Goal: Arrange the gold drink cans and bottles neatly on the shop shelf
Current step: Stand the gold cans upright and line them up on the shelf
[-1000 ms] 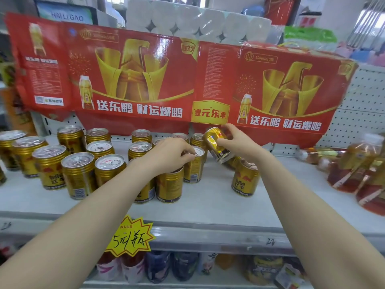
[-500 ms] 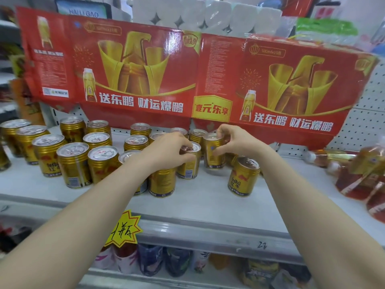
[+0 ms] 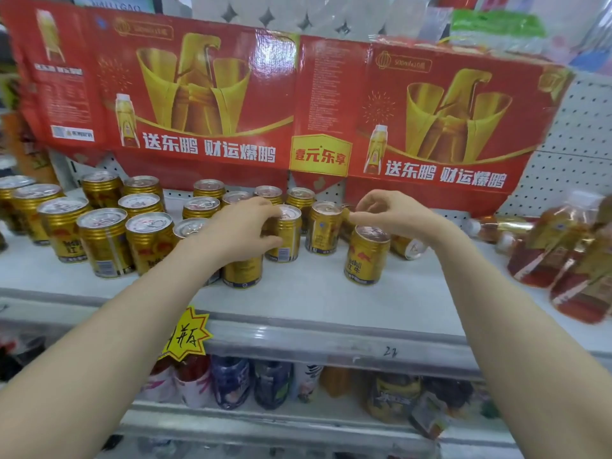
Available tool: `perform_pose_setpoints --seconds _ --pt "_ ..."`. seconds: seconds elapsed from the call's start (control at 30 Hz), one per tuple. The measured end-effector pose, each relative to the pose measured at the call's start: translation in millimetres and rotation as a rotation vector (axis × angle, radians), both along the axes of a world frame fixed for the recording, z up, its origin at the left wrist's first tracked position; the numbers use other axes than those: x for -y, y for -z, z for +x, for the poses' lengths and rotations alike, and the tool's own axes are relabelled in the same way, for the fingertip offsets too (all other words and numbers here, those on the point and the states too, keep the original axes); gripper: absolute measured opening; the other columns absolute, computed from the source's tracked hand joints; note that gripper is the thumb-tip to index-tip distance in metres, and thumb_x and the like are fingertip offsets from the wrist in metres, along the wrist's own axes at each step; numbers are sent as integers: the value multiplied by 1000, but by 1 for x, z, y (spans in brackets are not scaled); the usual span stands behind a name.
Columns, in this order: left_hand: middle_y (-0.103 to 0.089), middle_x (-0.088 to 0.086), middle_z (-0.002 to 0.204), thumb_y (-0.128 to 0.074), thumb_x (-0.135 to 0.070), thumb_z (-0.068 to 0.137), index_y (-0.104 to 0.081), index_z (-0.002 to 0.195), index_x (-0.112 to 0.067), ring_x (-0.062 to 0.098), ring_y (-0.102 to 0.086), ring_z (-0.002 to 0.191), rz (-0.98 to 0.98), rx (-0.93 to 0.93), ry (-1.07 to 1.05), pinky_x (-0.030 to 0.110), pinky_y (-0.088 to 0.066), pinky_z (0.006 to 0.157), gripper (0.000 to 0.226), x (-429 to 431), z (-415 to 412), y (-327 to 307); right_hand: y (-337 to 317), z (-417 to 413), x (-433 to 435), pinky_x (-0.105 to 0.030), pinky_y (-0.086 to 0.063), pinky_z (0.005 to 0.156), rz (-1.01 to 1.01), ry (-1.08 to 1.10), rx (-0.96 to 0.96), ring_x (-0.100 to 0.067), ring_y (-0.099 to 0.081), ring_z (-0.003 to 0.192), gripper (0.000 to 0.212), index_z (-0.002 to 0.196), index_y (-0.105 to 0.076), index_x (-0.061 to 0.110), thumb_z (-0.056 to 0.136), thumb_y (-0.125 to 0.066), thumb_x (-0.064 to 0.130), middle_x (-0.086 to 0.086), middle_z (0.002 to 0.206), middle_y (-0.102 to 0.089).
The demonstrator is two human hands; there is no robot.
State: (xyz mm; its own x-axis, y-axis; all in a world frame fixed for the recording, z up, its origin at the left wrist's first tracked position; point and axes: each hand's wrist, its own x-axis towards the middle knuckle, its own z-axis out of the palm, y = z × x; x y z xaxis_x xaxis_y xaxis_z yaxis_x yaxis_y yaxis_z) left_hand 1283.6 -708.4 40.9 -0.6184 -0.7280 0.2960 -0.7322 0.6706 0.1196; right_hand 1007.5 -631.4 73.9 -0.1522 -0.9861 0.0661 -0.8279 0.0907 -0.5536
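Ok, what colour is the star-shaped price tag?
The price tag is yellow with black handwriting, seen in the head view.

Upright cans [image 3: 102, 241] crowd the left and middle of the shelf [image 3: 314, 294]; a lone can [image 3: 367, 256] stands right of them; bottles [image 3: 559, 250] lie farthest right.

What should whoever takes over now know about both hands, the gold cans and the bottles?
Left hand: grips an upright gold metal can in the middle group.
Right hand: empty, fingers loosely curled, above a lone upright gold can.
Done: rows of gold cans stand upright at the white shelf's left.
Left: stand up the gold can lying on its side behind the right wrist; straighten the amber plastic bottles tipped at far right.
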Motion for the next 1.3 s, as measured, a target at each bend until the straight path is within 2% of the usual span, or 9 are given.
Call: perform_pose_setpoints --seconds 0.1,0.23,0.4,0.67,0.73,0.83,0.93,1.17,1.3 --pt "-42 2 144 -66 -49 86 -40 143 -25 24 -52 121 -3 -18 -7 39 -49 90 67 -8 15 -1 10 11 -19 -30 -49 76 135 22 -117 -16 -57 102 50 120 -53 34 79 -73 55 5 117 -58" --pt "-48 1 135 -67 -50 85 -48 136 -24 22 -54 115 -5 7 -9 34 -47 85 60 -18 33 -3 21 36 -29 -20 -37 59 -12 61 -203 -10 -52 87 51 124 -53 29 80 -78 36 6 110 -57" --pt "-53 0 129 -65 -48 87 -51 135 -25 21 -53 113 -8 14 4 32 -43 83 55 -25 39 -4 31 66 -28 -27 -46 81 -74 -30 -125 -12 -55 111 55 125 -58 33 75 -79 43 13 124 -57" --pt "-58 -1 112 -60 -51 90 -62 122 -22 17 -55 99 -12 3 -14 29 -42 75 43 -21 31 -9 24 58 -33 -27 -50 83 14 -118 69 -6 -57 108 55 129 -55 34 83 -69 59 16 121 -57" --pt "-60 0 111 -54 -50 94 -64 120 -20 17 -56 98 -31 -20 -17 31 -46 77 41 -17 22 -14 18 34 -28 -34 -54 88 -93 -28 154 -9 -61 106 51 127 -60 30 87 -61 62 10 117 -63" --pt "-58 0 127 -51 -45 97 -59 131 -23 21 -56 112 -56 -47 -11 37 -48 89 41 -10 0 -22 13 -10 -15 -37 -54 90 -232 209 -39 -16 -63 104 29 119 -65 23 94 -59 37 4 111 -68" --pt "-50 -2 141 -52 -39 99 -52 140 -27 22 -50 125 -35 -35 40 39 -44 98 43 -2 -35 -25 17 -37 3 -31 -50 85 -135 234 -231 -17 -59 97 35 126 -62 20 92 -65 27 -3 115 -68" --pt "-45 -2 149 -54 -33 98 -47 143 -32 21 -43 134 6 75 129 39 -41 103 46 17 -83 -10 59 -25 49 -40 -40 87 -81 138 -573 -32 -48 114 77 133 -45 20 75 -68 65 -5 117 -67" --pt "-47 -2 148 -56 -31 97 -53 140 -32 20 -45 132 10 37 121 36 -41 101 43 20 -85 -5 73 -21 60 -41 -40 89 -162 186 -592 -33 -49 112 69 130 -40 18 81 -66 59 -10 115 -67"
